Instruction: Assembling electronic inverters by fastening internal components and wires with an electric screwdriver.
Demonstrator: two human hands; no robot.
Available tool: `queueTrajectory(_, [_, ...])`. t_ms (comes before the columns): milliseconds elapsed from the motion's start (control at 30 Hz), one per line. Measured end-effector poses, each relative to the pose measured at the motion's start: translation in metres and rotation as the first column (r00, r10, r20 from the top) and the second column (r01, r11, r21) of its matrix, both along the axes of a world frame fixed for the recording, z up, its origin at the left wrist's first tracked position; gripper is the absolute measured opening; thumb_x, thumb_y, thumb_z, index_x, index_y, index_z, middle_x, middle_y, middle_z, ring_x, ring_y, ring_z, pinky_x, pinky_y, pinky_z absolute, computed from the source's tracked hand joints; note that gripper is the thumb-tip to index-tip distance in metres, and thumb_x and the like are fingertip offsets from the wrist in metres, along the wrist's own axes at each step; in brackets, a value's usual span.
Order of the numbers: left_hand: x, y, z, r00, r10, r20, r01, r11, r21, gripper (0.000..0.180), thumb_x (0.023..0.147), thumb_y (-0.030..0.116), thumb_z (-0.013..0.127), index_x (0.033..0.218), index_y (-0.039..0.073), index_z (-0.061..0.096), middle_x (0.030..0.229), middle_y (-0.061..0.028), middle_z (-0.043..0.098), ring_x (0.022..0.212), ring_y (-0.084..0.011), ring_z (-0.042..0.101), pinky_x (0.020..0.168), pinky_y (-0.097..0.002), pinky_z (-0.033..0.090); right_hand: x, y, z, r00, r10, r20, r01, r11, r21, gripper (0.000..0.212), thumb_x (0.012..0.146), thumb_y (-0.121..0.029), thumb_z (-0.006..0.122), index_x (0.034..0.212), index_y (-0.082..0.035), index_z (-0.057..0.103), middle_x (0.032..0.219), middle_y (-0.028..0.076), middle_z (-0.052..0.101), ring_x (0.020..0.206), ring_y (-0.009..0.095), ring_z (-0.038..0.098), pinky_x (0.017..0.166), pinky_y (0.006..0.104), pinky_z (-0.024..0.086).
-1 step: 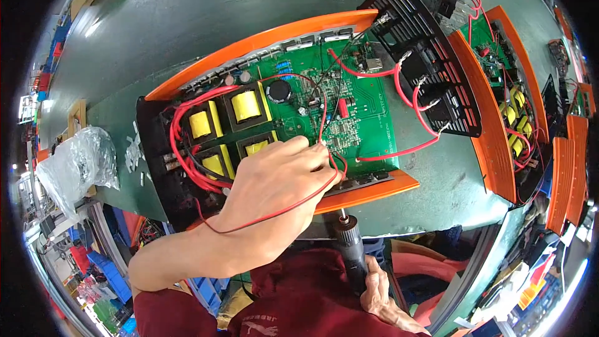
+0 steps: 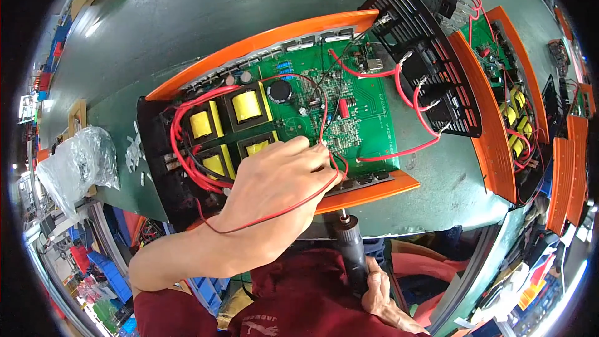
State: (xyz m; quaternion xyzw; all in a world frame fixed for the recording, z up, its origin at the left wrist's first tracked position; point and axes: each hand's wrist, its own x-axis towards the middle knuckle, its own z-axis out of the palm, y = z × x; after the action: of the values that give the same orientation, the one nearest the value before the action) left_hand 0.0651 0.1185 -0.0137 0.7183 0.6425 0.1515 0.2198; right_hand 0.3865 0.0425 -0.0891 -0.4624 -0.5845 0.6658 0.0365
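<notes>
The left hand (image 2: pixel 274 178) lies palm-down on the green circuit board (image 2: pixel 349 109), fingers (image 2: pixel 312 153) together & curled onto a thin red wire (image 2: pixel 281 212) that loops under the wrist. The board sits in an orange tray (image 2: pixel 368 190) on the dark green tabletop (image 2: pixel 187 31), w/ yellow coils (image 2: pixel 246 106) on its left part & a black vented panel (image 2: pixel 430 68) at its right end. The right hand (image 2: pixel 380 290), low by the tabletop edge, is clamped on a black electric screwdriver (image 2: pixel 350 243), tip up. A crumpled plastic bag (image 2: pixel 78 165) lies far left; more orange trays w/ boards (image 2: pixel 518 106) at right.
</notes>
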Motion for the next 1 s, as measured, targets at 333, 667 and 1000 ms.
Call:
queueTrajectory(333, [-0.001,-0.001,0.001,1.0,-0.005,0.028,0.004,0.999,0.041,0.02,0.077,0.006,0.071,0.096,0.009,0.076,0.086,-0.0038,0.064,0.077,-0.0256,0.059,0.065,-0.0383,0.048,-0.015,-0.009,0.026,0.948,-0.317,0.029,0.29,0.822,-0.491,0.052,0.107,-0.054,0.033,0.104,-0.012,0.063,0.071,-0.001,0.057,0.058,0.011,0.047,0.054,0.0277,0.036])
queueTrajectory(667, [0.001,0.008,0.013,0.994,-0.07,0.082,0.058,0.989,0.137,0.015,0.081,0.007,0.072,0.095,0.008,0.076,0.087,-0.0133,0.069,0.079,-0.0324,0.065,0.069,-0.042,0.052,-0.024,0.007,0.031,0.823,-0.503,-0.262,0.022,0.49,-0.871,0.081,0.106,-0.065,0.022,0.133,0.002,0.058,0.059,0.007,0.055,0.049,0.018,0.046,0.048,0.0286,0.038])
queueTrajectory(1000, [0.003,-0.009,0.004,0.999,0.037,0.029,-0.041,0.989,0.145,0.011,0.09,0.007,0.069,0.099,0.006,0.076,0.089,-0.0099,0.068,0.086,-0.0274,0.066,0.075,-0.0386,0.052,0.034,0.017,0.039,0.959,-0.272,0.079,0.281,0.876,-0.393,0.063,0.11,-0.054,0.031,0.144,-0.006,0.052,0.131,0.009,0.061,0.12,0.02,0.053,0.106,0.0355,0.042])
